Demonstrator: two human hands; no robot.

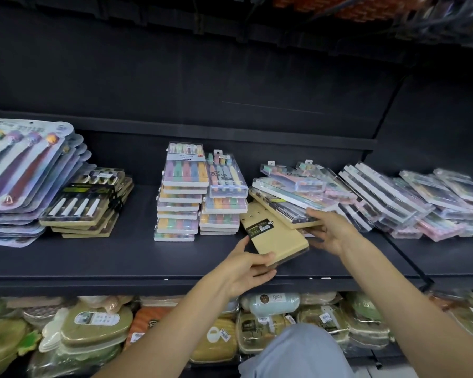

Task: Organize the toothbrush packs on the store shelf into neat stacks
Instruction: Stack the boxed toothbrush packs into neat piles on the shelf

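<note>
The left hand (247, 271) pinches the near end of a brown toothbrush pack (275, 236), back side up, on the dark shelf (107, 257). Just right of it, the right hand (328, 232) has its thumb on top of another brown pack (284, 207) and its fingers under it. See-through packs lie in a messy pile (410, 197) on and beyond that pack. Left of the left hand stand two neat stacks (200, 197) of bright packs.
</note>
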